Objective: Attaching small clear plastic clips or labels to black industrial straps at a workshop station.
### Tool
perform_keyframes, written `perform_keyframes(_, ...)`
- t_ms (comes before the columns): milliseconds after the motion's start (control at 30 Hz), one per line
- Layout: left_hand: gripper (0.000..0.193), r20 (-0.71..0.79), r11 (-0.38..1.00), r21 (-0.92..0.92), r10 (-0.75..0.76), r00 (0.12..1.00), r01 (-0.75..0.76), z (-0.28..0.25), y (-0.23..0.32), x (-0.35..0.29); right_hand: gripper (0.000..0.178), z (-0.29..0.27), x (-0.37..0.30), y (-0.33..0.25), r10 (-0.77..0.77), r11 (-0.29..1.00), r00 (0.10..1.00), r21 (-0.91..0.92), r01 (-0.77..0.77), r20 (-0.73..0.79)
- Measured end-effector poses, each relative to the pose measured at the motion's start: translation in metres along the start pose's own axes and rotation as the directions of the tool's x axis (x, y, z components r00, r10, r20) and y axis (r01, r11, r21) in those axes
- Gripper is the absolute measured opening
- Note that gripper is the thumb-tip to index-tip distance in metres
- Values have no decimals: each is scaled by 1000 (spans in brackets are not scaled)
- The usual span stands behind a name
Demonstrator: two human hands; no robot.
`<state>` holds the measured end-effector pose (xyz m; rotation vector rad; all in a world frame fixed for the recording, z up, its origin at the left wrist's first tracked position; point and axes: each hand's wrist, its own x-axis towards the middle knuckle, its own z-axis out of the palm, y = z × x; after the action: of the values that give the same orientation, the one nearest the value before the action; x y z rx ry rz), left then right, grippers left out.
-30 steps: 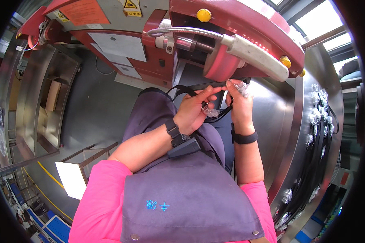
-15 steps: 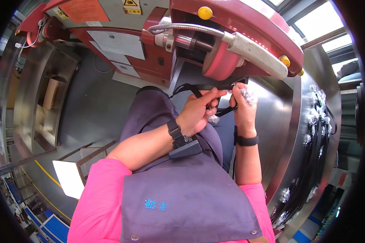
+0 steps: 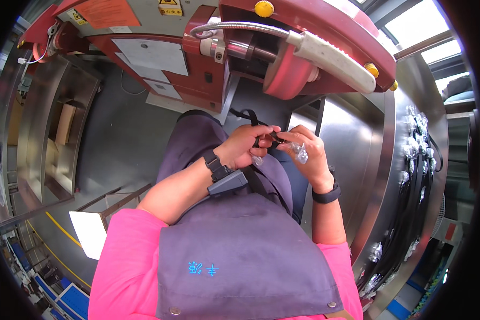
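Note:
My left hand (image 3: pixel 239 148) is closed on a narrow black strap (image 3: pixel 253 118), whose loop sticks out beyond the fingers toward the machine. My right hand (image 3: pixel 313 161) pinches the same strap close to the left fingertips, above my lap. Crumpled clear plastic wrap (image 3: pixel 301 154) hangs at the right fingers. A smaller bit of clear plastic (image 3: pixel 257 160) shows under my left hand. What lies between the two sets of fingertips is mostly hidden.
Ahead stands a red machine (image 3: pixel 208 80) with a pinkish wheel (image 3: pixel 285 74) and a pale handle-like part (image 3: pixel 333 61) on a metal hose. On the right, a steel trough (image 3: pixel 381 213) bears several black straps (image 3: pixel 410 202) with plastic-wrapped ends. Steel shelving (image 3: pixel 34 128) is at left.
Both hands have drawn closer together and a little toward my body. The right hand has shifted left and turned inward; the strap, stretched between them before, is now gathered at the fingertips.

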<state>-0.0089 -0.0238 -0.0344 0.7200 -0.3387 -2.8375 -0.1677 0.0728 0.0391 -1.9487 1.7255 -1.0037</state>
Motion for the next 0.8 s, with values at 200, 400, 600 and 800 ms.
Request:
perform_keyframes(200, 18, -24, 980, 95, 181, 983, -178, 0, -2, -3, 23, -1, 0, -13, 103, 980, 993, -166, -110, -49)
perform_keyframes(400, 16, -22, 941, 163, 303, 953, -295, 11, -6, -9, 16, -8, 1, -5, 186, 977, 980, -91, -191, -66)
perform_keyframes(600, 19, -13, 939, 60, 341, 940, -340, 8, -6, -10, 12, 6, 3, 0, 271, 963, 925, 88, -256, -266)
perform_keyframes(800, 20, -40, 946, -59, 316, 948, -318, 19, -5, -7, 8, 21, 14, 1, 518, 777, 808, 548, -308, -280)
